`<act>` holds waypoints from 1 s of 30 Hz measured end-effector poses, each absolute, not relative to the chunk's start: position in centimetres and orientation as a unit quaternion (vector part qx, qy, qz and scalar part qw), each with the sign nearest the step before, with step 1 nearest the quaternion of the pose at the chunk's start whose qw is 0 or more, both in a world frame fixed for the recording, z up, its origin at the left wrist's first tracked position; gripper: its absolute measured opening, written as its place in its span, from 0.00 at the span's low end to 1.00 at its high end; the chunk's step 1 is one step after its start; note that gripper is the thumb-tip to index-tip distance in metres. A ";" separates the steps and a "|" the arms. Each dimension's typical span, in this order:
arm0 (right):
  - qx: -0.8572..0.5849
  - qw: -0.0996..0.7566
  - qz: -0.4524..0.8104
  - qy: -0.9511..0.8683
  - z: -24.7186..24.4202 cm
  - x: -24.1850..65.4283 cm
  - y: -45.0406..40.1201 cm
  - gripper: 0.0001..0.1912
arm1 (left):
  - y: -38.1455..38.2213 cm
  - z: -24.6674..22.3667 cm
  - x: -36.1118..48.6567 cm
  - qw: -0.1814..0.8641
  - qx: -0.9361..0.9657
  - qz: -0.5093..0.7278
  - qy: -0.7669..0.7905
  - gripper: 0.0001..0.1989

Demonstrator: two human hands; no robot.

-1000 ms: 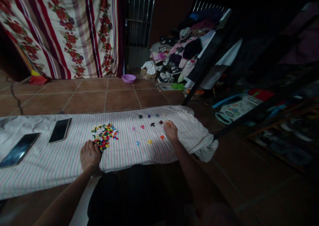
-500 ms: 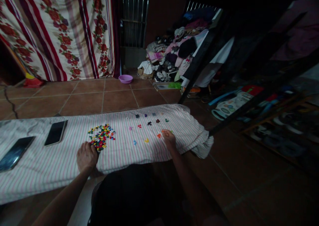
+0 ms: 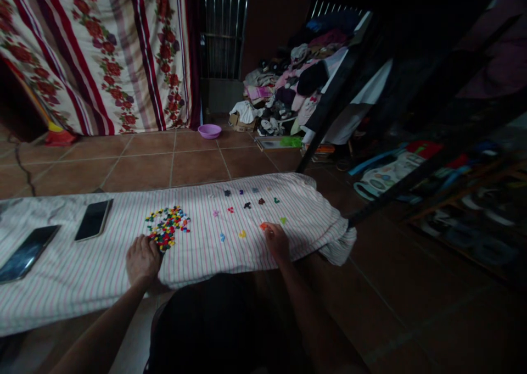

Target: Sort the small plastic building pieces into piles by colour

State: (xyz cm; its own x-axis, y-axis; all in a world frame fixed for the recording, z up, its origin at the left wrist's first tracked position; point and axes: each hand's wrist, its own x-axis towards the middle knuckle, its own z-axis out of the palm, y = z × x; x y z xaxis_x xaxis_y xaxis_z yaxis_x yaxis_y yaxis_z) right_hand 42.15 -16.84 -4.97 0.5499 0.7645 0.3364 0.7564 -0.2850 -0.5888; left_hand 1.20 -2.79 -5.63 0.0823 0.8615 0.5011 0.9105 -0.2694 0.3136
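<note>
My right hand (image 3: 276, 242) is over the right part of the striped cloth, its fingertips pinched together at a small group of orange pieces (image 3: 263, 227). Whether one is between the fingers is too small to tell. My left hand (image 3: 143, 257) lies palm down with loosely bent fingers at the near left edge of a pile of small multicoloured plastic pieces (image 3: 168, 225). Sorted by colour, little groups sit apart on the cloth: yellow pieces (image 3: 242, 234), blue pieces (image 3: 223, 236), red pieces (image 3: 231, 210), black pieces (image 3: 247, 205), lime green pieces (image 3: 283, 220) and several others.
Two phones, one larger (image 3: 28, 253) and one smaller (image 3: 94, 220), lie on the striped cloth (image 3: 123, 220) at left. Beyond are a tiled floor (image 3: 148, 168), a purple basin (image 3: 209, 131) and heaped clothes (image 3: 288, 88). A dark slanting post (image 3: 317, 138) stands beyond the right end.
My right hand has drawn slightly towards me, its fingertips coming down to the orange pieces and uncovering the lime green ones. My left hand stays by the pile.
</note>
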 end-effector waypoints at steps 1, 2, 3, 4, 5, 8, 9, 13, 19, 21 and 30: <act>-0.796 0.368 0.006 -0.480 -5.0 42.2 -16.9 0.18 | -2.8 -5.7 1.2 0.044 -0.732 -0.305 -0.607 0.17; -0.792 0.373 0.006 -0.483 -5.1 42.2 -16.9 0.18 | -2.8 -5.7 1.2 0.048 -0.730 -0.300 -0.612 0.18; -0.790 0.378 0.007 -0.482 -5.2 42.3 -16.9 0.18 | -2.8 -5.8 1.2 0.052 -0.729 -0.295 -0.615 0.18; -0.789 0.384 0.006 -0.480 -5.4 42.3 -16.8 0.18 | -2.7 -5.8 1.2 0.054 -0.731 -0.291 -0.615 0.19; -0.787 0.390 0.006 -0.478 -5.5 42.4 -16.8 0.17 | -2.7 -5.8 1.2 0.057 -0.733 -0.286 -0.615 0.19; -0.780 0.402 0.005 -0.479 -5.8 42.5 -16.6 0.17 | -2.7 -5.9 1.2 0.064 -0.735 -0.281 -0.614 0.20; -0.780 0.403 0.004 -0.480 -5.9 42.5 -16.6 0.17 | -2.6 -6.0 1.2 0.065 -0.733 -0.282 -0.616 0.21; -0.781 0.400 -0.007 -0.479 -6.0 42.5 -16.6 0.19 | -2.7 -6.0 1.2 0.060 -0.727 -0.284 -0.622 0.21; -0.793 0.402 -0.017 -0.458 -6.0 42.6 -16.7 0.23 | -2.9 -5.7 1.3 0.061 -0.733 -0.278 -0.618 0.23; -0.802 0.400 -0.015 -0.443 -6.0 42.7 -16.7 0.23 | -3.0 -5.5 1.4 0.062 -0.731 -0.280 -0.619 0.23; -0.793 0.451 -0.002 -0.409 -5.9 43.5 -16.1 0.24 | -3.0 -5.4 1.7 0.060 -0.718 -0.279 -0.635 0.21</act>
